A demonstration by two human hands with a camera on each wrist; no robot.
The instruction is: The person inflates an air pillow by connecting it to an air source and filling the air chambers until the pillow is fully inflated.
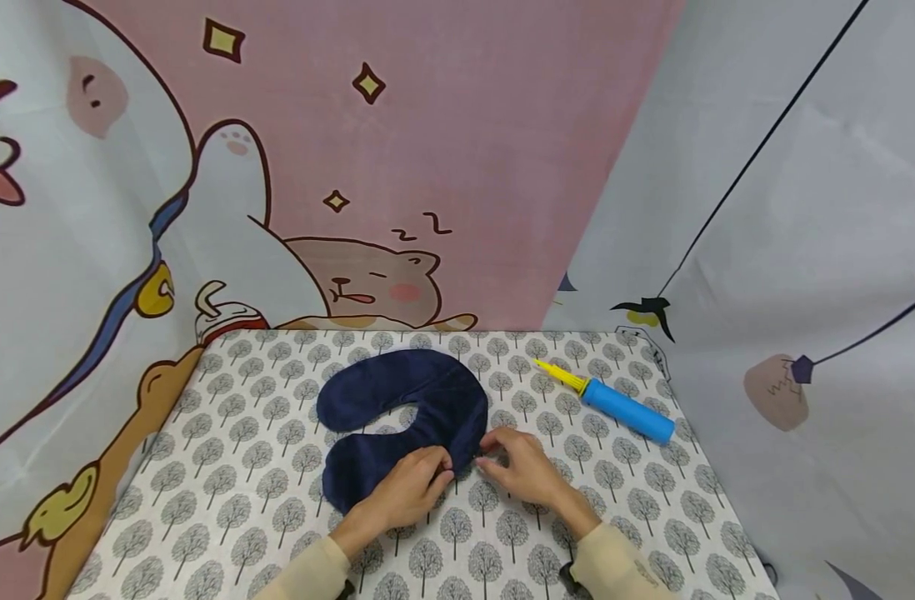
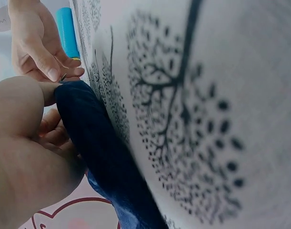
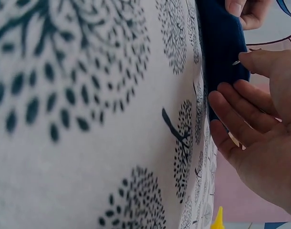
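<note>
A navy blue U-shaped neck pillow (image 1: 457,392) lies on the tree-print cloth, its opening facing left. My left hand (image 1: 412,487) pinches the pillow's near edge between thumb and fingers, low on the right side of its curve. My right hand (image 1: 528,471) is at the pillow's right edge, thumb and fingers spread a little apart. In the right wrist view its fingertips meet the navy fabric, and a small metal tab, perhaps a zipper pull (image 3: 236,62), shows beside the thumb tip. Whether the thumb touches that tab, I cannot tell.
A blue hand pump (image 1: 626,410) with a yellow nozzle (image 1: 558,375) lies to the right of the pillow. The cloth (image 1: 240,500) covers the tabletop. Behind it hangs a pink printed curtain (image 1: 465,167), with a pale one (image 1: 802,208) at the right.
</note>
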